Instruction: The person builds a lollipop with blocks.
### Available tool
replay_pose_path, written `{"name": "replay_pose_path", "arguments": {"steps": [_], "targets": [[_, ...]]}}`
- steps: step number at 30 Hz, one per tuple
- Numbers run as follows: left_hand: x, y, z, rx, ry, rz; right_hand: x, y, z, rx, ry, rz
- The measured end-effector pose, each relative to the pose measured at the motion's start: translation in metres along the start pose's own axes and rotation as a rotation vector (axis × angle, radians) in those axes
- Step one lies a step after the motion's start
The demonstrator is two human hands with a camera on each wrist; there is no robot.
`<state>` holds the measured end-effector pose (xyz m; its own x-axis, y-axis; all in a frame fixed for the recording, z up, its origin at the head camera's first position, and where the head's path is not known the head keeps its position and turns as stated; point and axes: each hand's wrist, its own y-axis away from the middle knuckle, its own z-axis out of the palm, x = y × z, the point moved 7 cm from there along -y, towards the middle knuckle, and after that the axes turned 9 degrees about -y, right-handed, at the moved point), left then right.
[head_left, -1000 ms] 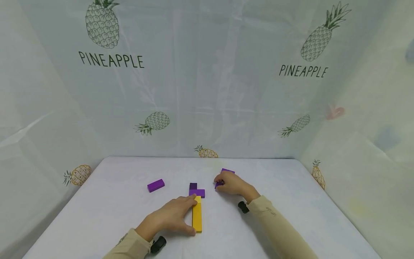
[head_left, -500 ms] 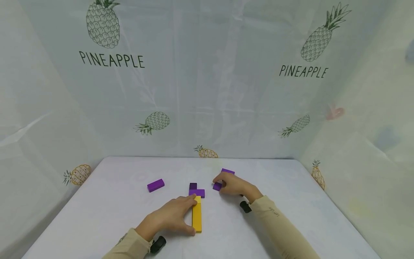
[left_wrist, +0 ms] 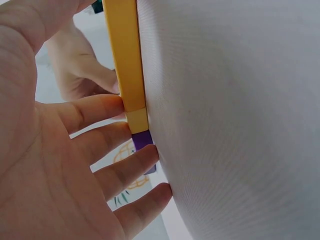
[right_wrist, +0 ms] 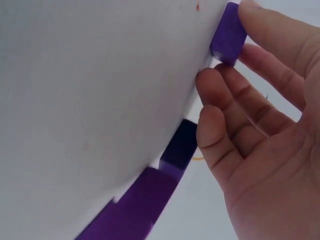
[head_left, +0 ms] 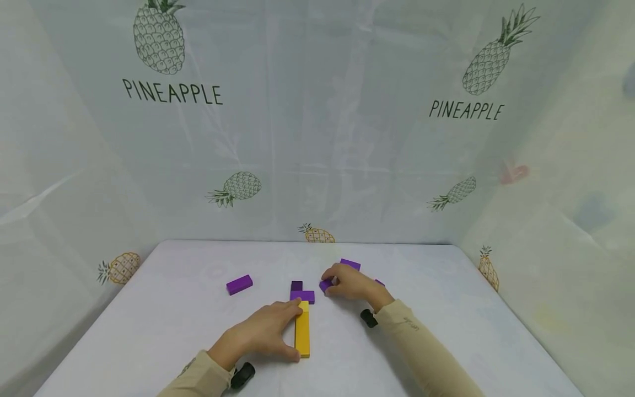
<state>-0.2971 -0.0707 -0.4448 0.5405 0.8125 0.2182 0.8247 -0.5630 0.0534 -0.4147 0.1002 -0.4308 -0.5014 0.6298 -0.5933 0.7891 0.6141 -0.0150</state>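
Observation:
My left hand (head_left: 263, 331) lies beside a row of yellow blocks (head_left: 302, 335), thumb at the near end and a forefinger at the far end. In the left wrist view the extended fingertips touch the side of the yellow row, where a purple block (left_wrist: 142, 141) follows on. Past the row's far end are a purple block (head_left: 303, 297) and a dark purple block (head_left: 296, 285). My right hand (head_left: 349, 282) pinches a small purple block (right_wrist: 230, 32) between thumb and forefinger, just right of that group.
A purple block (head_left: 239, 284) lies apart at the left. Behind my right hand is another purple block (head_left: 350, 264), and one more (head_left: 379, 282) peeks out past the wrist. A pineapple-print sheet (head_left: 317, 138) hangs behind the white table (head_left: 173, 309).
My right hand has moved slightly left with the purple block, nearer the middle group, and a purple block now shows behind its wrist. The left hand has stayed in place.

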Motion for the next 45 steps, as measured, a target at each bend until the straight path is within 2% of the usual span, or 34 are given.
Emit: {"name": "replay_pose_path", "arguments": {"steps": [8,22,32,45], "targets": [[0.000,-0.001,0.000,-0.009,0.005,0.003,-0.002,-0.010,0.005,0.013,0.045,0.001],[0.000,0.000,-0.004,0.004,0.000,0.003,-0.012,-0.021,0.010,0.019,0.032,-0.032],[0.000,0.000,-0.001,-0.001,0.005,0.003,-0.011,-0.021,0.012,0.023,0.010,0.006],[0.000,-0.002,0.001,-0.006,0.002,-0.003,-0.017,-0.023,0.014,0.015,0.027,-0.014]]}}
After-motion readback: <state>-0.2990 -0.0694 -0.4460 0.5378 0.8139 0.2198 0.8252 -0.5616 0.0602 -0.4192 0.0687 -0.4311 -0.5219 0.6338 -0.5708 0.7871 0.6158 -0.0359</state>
